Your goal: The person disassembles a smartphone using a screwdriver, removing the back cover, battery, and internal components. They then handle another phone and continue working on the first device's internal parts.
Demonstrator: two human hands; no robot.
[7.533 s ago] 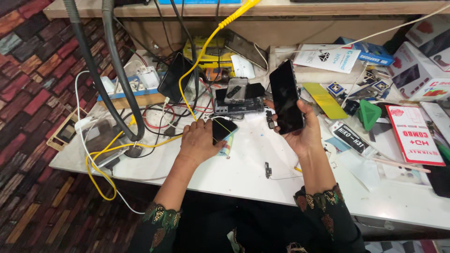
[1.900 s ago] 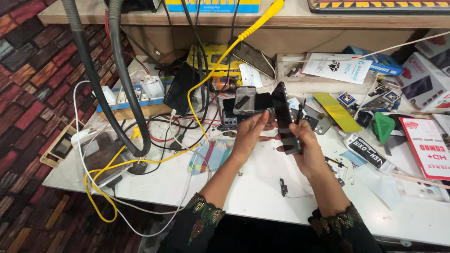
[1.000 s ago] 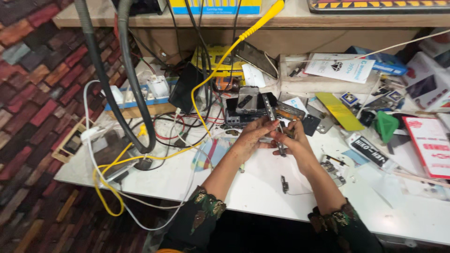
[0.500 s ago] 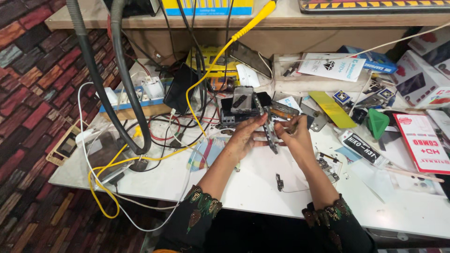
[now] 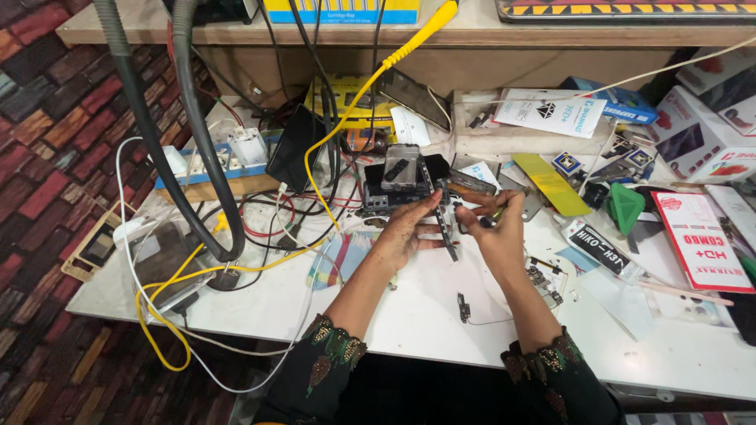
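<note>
My left hand (image 5: 405,232) grips a thin black phone (image 5: 445,224), held edge-on above the white worktable (image 5: 409,315). To its right, my right hand (image 5: 496,228) is closed around a small tool with a dark handle, its tip at the phone's side. A little black part with a thin cable (image 5: 465,307) lies on the table just below my hands. Behind them a dark device with a clear phone-shaped piece on top (image 5: 402,177) sits on the table.
Yellow, red, white and black cables (image 5: 236,260) tangle across the left side. Two thick grey hoses (image 5: 181,134) hang down at left. Boxes, a green triangular pick (image 5: 626,208), a red-and-white card (image 5: 697,240) and small parts crowd the right. A wooden shelf (image 5: 472,31) runs along the back.
The phone, held upright and broadside in my right hand at first, has been brought in between both hands and turned edge-on. My right hand has taken up a small tool.
</note>
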